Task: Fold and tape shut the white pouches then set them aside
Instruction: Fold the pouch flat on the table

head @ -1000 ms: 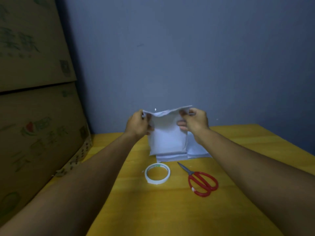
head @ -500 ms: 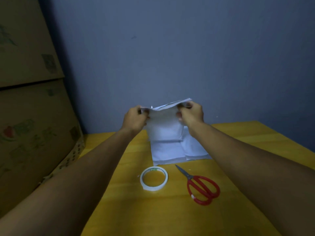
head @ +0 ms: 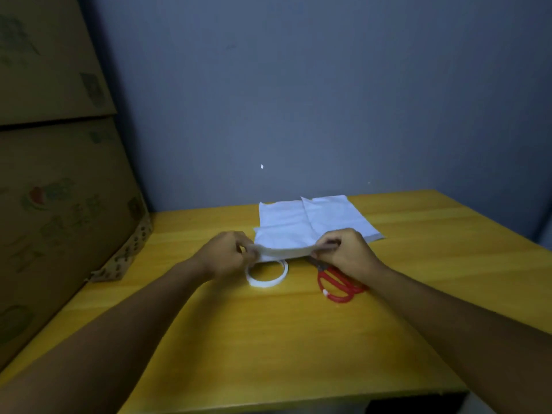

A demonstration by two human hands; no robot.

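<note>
Between your two sets of fingers runs the near edge of the white pouch (head: 283, 234), which lies flat on the yellow surface (head: 268, 339) with its far end pointing away from you. Your left hand (head: 227, 255) pinches the left corner of that edge and your right hand (head: 343, 252) pinches the right corner; both grips look closed on the flap, though the blur hides the exact fingertip placement. To fold well, keep the two corners level, roll the strip away from you, and press a crease along its whole width so no slack bunches between your fingers. Just under your left fingers sits the tape roll (head: 266, 274), and just beneath your right fingers lie the red scissors (head: 340, 283), so you could pin the fold with one hand and reach tape with the other. More white pouches (head: 334, 216) lie just beyond your fingers.
</note>
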